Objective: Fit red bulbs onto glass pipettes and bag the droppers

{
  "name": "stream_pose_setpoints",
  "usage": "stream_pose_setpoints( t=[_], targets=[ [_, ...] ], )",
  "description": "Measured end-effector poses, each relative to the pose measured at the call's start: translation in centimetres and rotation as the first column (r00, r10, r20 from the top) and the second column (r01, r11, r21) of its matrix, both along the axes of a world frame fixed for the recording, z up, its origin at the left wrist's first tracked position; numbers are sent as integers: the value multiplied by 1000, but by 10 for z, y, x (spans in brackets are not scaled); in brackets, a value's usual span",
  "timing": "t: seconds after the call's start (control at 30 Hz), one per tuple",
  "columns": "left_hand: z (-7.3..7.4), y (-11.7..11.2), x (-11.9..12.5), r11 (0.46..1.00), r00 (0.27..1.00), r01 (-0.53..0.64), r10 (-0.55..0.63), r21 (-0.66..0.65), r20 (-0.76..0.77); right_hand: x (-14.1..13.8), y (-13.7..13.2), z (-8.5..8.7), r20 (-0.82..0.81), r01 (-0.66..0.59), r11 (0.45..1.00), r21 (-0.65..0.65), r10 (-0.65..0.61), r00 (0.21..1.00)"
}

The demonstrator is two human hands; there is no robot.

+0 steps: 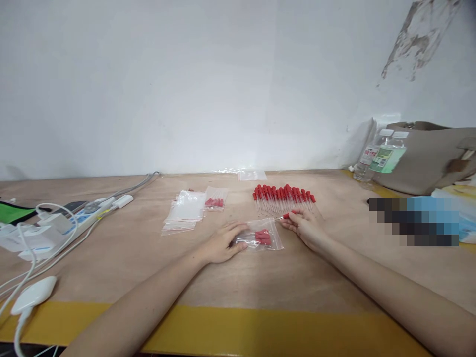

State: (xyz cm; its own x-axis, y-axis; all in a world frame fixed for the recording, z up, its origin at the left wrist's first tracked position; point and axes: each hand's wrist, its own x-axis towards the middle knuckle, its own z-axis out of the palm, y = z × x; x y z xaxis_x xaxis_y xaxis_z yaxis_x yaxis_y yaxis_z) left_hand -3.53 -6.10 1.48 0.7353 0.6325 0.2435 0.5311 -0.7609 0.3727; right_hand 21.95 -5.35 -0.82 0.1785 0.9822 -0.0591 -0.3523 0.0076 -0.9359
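My left hand [223, 244] grips the left end of a clear zip bag [275, 240] lying on the table, its thumb and fingers around the plastic. Inside the bag are several droppers with red rubber bulbs [263, 237]. At the bag's right end, my right hand [307, 229] pinches one dropper [286, 216] by its red bulb, with the thin clear tube pointing left toward the bag opening. Just beyond that hand lies a row of red-bulbed droppers [284, 194], tubes toward me. A filled zip bag [215, 199] and a stack of flat zip bags [184, 210] lie beyond my left hand.
A power strip [80, 218] with chargers and white cables occupies the left side. Two plastic bottles [388, 153] and a grey bag [431, 158] stand at the back right. A blurred-out patch [416, 220] covers something at right. Yellow tape [238, 327] lines the front edge.
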Motion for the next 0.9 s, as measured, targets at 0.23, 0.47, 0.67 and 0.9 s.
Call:
stream_pose_setpoints(
  t=[0.23, 0.47, 0.67, 0.9],
  targets=[
    [-1, 1, 0, 1000, 999, -26, 26, -9, 31, 3, -6, -6, 81, -178, 984, 25, 175, 981],
    [-1, 0, 0, 999, 999, -28, 29, -17, 38, -2, -5, -3, 590, -205, 969, 136, 87, 803],
    [0, 1, 1, 1000, 999, -27, 27, 2, 21, -11, 1, -9, 793, -216, 959, 184, -15, 609],
    [-1, 1, 3, 1000, 999, -30, 31, -9, 29, -16, -1, -11, 801, -277, 937, 212, -4, 599]
  ],
)
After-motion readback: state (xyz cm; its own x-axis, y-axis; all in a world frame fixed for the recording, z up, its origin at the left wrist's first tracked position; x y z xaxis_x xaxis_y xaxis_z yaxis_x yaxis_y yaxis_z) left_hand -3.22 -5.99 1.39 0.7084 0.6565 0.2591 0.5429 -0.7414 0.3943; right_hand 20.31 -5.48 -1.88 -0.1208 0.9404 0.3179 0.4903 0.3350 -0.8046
